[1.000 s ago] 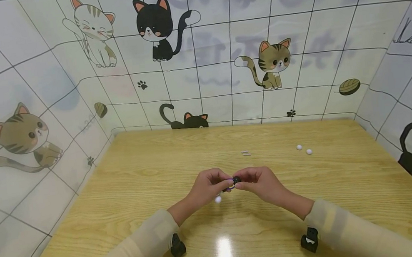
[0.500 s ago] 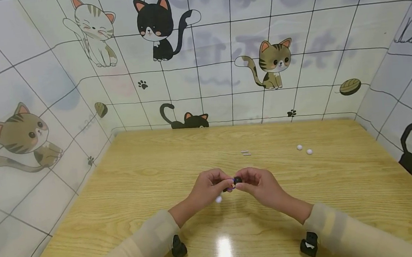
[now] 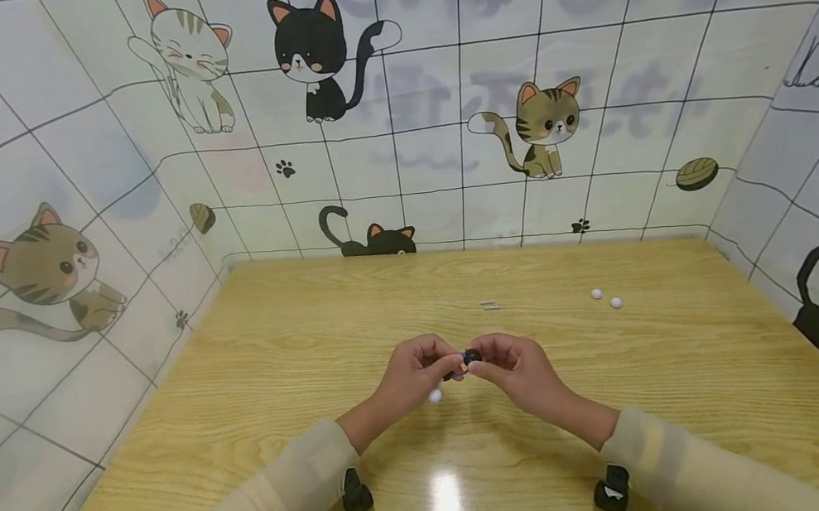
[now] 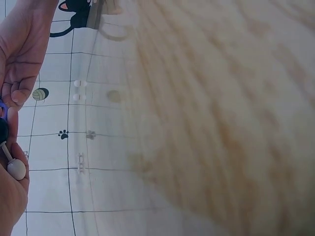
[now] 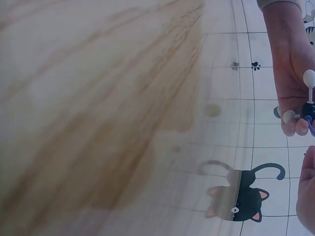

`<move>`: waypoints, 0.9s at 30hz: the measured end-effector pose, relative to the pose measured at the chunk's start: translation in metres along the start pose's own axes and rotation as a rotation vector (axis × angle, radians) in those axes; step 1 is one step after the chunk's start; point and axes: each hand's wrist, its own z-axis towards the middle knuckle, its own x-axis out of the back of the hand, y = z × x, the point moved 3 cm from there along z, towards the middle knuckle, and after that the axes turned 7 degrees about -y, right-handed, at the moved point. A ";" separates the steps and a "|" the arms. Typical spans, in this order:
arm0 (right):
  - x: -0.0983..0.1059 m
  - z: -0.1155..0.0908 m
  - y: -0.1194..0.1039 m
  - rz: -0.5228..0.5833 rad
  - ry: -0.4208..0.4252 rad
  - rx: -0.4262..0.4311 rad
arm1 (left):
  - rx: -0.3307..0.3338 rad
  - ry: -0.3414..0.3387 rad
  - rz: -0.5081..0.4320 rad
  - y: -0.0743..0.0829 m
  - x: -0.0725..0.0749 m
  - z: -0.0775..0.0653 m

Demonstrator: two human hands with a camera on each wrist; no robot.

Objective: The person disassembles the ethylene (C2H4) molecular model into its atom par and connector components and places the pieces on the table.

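Note:
Above the middle of the table my two hands meet over a small ball-and-stick molecular model. My left hand (image 3: 416,373) pinches its left part, where a black ball (image 5: 308,110) carries white balls (image 5: 309,78) on short pegs. One white ball (image 3: 435,396) hangs out below the left fingers. My right hand (image 3: 517,366) pinches a second black ball (image 3: 472,355) between thumb and fingertips. Purple curved connectors (image 3: 460,374) show between the black balls. The fingers hide much of the model, and I cannot tell whether both connector ends are seated.
Two loose white balls (image 3: 616,303) lie on the wooden table (image 3: 326,314) at the back right. Short pale pegs (image 3: 491,308) lie beyond the hands. A cat-print sheet (image 3: 430,162) stands along the back and sides.
Both hands stay almost in place. The right hand and its black ball have shifted very slightly to the right, and the purple connectors show a little differently between the fingers.

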 end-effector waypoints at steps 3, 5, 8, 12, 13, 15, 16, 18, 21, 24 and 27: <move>-0.002 -0.001 0.001 0.012 0.014 -0.001 | -0.003 0.001 -0.006 0.000 0.001 -0.001; -0.002 -0.002 0.002 0.015 0.033 -0.009 | -0.014 0.013 0.002 0.001 0.003 0.000; -0.001 -0.003 0.003 0.034 0.050 -0.021 | -0.031 0.023 0.008 0.001 0.007 0.000; 0.000 -0.001 0.003 0.067 0.039 -0.035 | -0.026 0.024 0.003 0.003 0.013 0.000; 0.000 -0.001 0.003 0.070 0.030 -0.035 | -0.022 0.020 -0.001 0.003 0.014 0.000; 0.001 -0.001 0.003 0.065 0.010 -0.044 | -0.017 0.009 -0.016 0.003 0.014 0.000; 0.001 -0.001 0.003 0.059 -0.001 -0.048 | -0.019 0.002 -0.023 0.003 0.014 -0.001; 0.002 -0.001 0.003 0.045 -0.025 -0.057 | -0.030 -0.015 -0.049 0.002 0.014 -0.001; 0.003 -0.002 0.003 0.029 -0.051 -0.066 | -0.053 -0.037 -0.086 0.002 0.014 -0.001; 0.004 -0.001 0.003 0.029 -0.059 -0.069 | -0.055 -0.048 -0.105 0.001 0.014 0.000; 0.006 -0.001 0.002 0.030 -0.051 -0.076 | -0.043 -0.052 -0.110 0.000 0.014 0.001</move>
